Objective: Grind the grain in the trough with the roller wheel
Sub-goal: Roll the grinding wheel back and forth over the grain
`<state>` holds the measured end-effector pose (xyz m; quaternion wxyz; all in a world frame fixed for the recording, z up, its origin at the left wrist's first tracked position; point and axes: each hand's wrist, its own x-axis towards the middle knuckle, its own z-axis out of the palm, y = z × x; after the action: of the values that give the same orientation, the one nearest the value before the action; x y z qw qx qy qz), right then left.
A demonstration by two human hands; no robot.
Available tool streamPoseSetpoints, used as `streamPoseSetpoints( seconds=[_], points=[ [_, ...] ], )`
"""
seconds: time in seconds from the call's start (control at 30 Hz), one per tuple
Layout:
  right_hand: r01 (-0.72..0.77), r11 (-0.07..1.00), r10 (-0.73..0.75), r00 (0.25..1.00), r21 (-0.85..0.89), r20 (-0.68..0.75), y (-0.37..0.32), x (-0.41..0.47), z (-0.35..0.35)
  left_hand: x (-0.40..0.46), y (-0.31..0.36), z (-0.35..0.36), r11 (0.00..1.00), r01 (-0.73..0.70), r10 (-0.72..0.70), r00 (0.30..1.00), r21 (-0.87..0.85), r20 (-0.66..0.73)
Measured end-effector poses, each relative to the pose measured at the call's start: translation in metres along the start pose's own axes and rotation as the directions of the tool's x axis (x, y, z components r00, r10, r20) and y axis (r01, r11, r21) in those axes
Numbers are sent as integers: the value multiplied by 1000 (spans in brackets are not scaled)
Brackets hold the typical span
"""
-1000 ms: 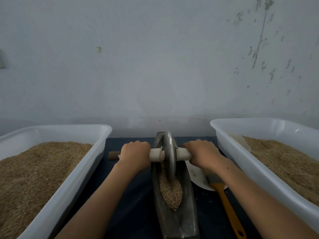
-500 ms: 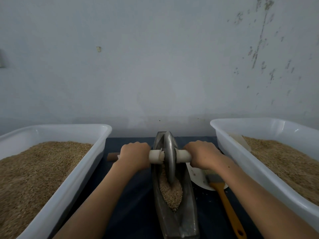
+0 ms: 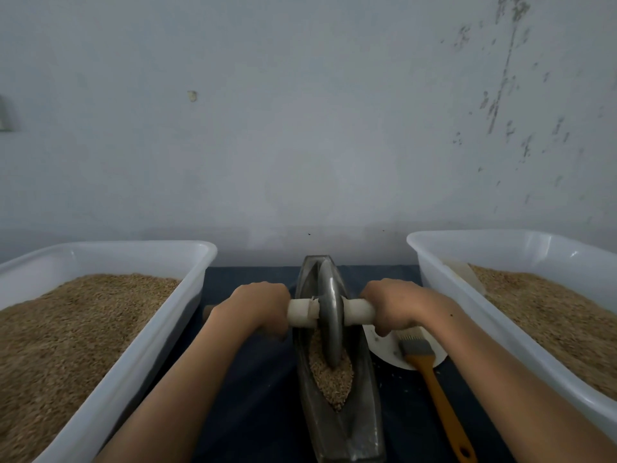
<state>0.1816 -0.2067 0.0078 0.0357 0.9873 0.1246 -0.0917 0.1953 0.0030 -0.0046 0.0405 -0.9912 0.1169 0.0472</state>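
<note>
Both hands (image 3: 257, 307) (image 3: 397, 305) clenched round roller wheel (image 3: 330, 315) axle, trough (image 3: 364, 412) btwn 2 tubs (image 3: 140, 359) (image 3: 500, 329).

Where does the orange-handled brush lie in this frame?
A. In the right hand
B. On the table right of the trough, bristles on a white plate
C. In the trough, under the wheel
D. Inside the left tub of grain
B: the brush lies right of the trough, bristles on the white plate.

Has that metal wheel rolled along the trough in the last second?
Barely. The roller wheel sits near the far end of the trough, about where it was, having crept only slightly nearer the person, judged against the trough's far tip.
</note>
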Motion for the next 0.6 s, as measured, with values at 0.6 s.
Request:
streamPoseSetpoints(
  seconds=[0.6],
  points=[
    [-21,997,0,967,-78,-256,-3,9,9,4,2,6,998,44,-35,971,36,-235]
  ],
)
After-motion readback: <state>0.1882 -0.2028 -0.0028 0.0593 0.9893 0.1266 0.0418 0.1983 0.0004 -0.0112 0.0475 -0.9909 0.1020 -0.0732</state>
